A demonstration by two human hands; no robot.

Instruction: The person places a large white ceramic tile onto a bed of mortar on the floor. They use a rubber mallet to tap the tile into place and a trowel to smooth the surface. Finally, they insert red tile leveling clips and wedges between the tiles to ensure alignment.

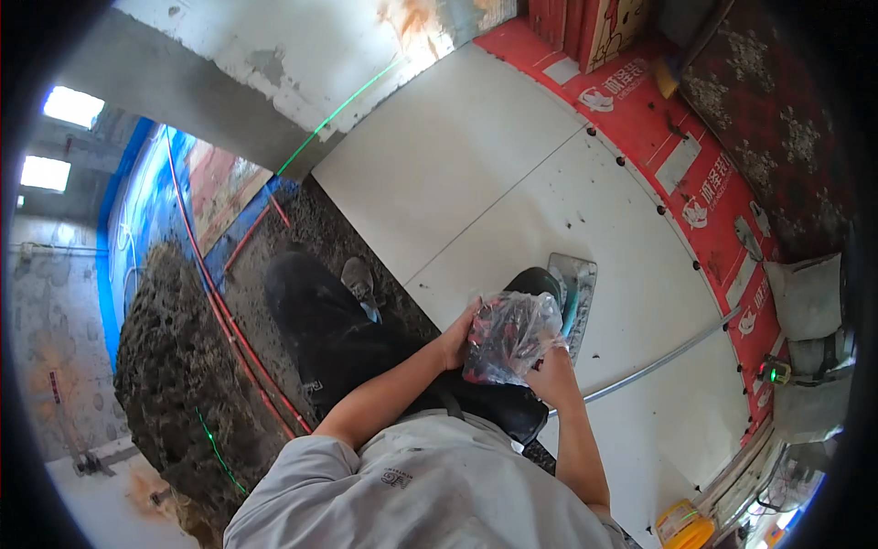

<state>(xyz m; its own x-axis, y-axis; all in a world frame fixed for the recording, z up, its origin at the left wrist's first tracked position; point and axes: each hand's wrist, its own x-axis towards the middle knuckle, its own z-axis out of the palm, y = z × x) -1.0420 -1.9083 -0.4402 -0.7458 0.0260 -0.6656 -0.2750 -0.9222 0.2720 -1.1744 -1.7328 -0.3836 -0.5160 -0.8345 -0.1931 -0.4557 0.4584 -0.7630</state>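
Between my two hands is a crinkled clear plastic bag (514, 337) with red and dark pieces inside. What the pieces are, I cannot make out. My left hand (456, 340) is closed on the bag's left side. At its lower right, my right hand (552, 373) is closed on the plastic, its fingers partly hidden. The bag sits above my lap, over large pale floor tiles (476, 146). Just beyond it, beside my dark shoe, a flat rectangular grey tool with a teal handle (573, 297) lies on the tiles, partly covered by the bag.
Dark rough mortar (174, 366) is heaped at the left, with red pipes (229, 334) along it. Red protective sheeting (640, 119) borders the tiles, with small black pieces along the edge. A grey tube (658, 364) crosses the right side. A yellow bucket (684, 525) stands lower right. Green laser lines show.
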